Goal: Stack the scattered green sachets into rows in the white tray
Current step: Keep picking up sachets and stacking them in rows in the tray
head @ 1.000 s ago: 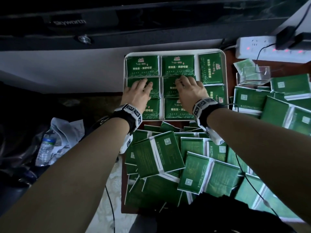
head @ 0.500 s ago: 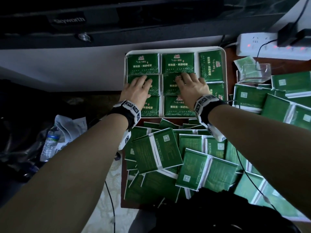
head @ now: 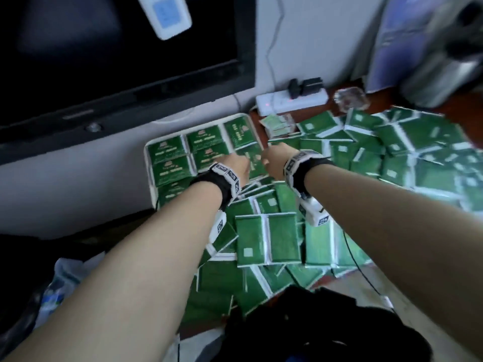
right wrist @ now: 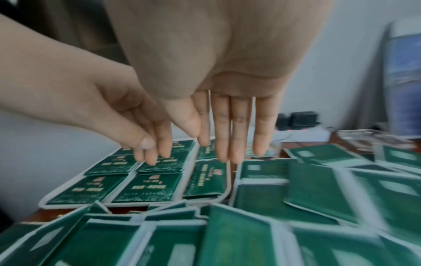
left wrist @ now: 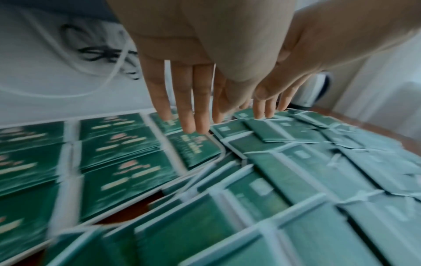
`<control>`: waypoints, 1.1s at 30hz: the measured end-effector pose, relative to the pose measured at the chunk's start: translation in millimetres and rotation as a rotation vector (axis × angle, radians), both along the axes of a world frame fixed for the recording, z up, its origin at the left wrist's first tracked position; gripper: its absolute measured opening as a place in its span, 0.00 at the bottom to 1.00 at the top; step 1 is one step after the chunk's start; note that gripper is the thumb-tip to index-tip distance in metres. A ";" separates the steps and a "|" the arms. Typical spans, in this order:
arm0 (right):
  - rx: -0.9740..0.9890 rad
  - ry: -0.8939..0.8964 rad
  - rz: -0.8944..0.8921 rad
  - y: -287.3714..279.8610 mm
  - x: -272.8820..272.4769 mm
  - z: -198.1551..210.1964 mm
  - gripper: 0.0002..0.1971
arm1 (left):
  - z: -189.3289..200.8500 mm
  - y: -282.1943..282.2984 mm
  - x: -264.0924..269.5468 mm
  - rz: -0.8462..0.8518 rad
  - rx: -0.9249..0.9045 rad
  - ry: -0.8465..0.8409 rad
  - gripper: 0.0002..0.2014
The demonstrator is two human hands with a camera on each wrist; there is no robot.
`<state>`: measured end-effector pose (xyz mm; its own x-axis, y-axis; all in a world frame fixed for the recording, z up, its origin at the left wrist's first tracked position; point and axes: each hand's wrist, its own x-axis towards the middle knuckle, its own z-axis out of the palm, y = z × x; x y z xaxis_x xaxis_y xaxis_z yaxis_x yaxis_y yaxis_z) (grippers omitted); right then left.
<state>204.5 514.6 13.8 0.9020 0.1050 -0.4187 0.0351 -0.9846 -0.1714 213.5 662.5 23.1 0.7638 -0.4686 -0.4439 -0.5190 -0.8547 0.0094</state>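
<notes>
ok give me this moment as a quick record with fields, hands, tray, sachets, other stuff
left hand: fingers straight, holds nothing, above the tray
right hand: fingers straight, holds nothing, near the tray's right edge
white tray: sachets laid face up in rows
loose sachets: overlapping heap, near and right of the tray
other: power strip, monitor behind

1. I can read no text: the gold print on the sachets in the tray (right wrist: 145, 187) is too blurred.
2. The loose sachets (head: 266, 239) show only pale square patches, unreadable.
</notes>
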 end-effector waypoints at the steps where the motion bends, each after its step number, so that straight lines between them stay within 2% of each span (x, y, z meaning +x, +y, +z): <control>1: -0.019 -0.003 -0.041 -16.5 -17.4 6.1 0.13 | 4.8 -21.9 -9.3 -0.055 0.005 -0.007 0.10; 5: -0.102 0.054 -0.243 -92.2 -90.0 15.2 0.10 | 17.7 -111.2 -49.4 -0.241 -0.025 0.010 0.14; 9: -0.162 0.062 -0.447 -179.4 -165.3 25.7 0.13 | 25.5 -196.6 -90.8 -0.366 -0.058 0.036 0.14; 13: -0.183 0.060 -0.630 -266.8 -226.5 31.6 0.11 | 27.8 -277.8 -124.9 -0.486 -0.074 0.023 0.13; 18: -0.179 0.105 -0.707 -364.7 -278.1 18.1 0.07 | 14.8 -376.7 -154.7 -0.547 -0.034 0.012 0.13; 22: -0.173 0.122 -0.786 -440.2 -313.7 10.9 0.08 | 3.5 -443.4 -172.2 -0.548 0.008 0.041 0.13; 26: -0.178 0.111 -0.866 -512.5 -329.8 -3.8 0.03 | -3.0 -491.1 -180.1 -0.511 0.017 0.066 0.12; 31: -0.083 0.143 -0.862 -557.2 -322.2 -28.3 0.08 | -15.8 -530.1 -168.8 -0.501 0.051 0.093 0.11; 33: -0.050 0.172 -0.857 -569.7 -314.1 -43.3 0.06 | -20.9 -543.4 -158.5 -0.496 0.068 0.099 0.10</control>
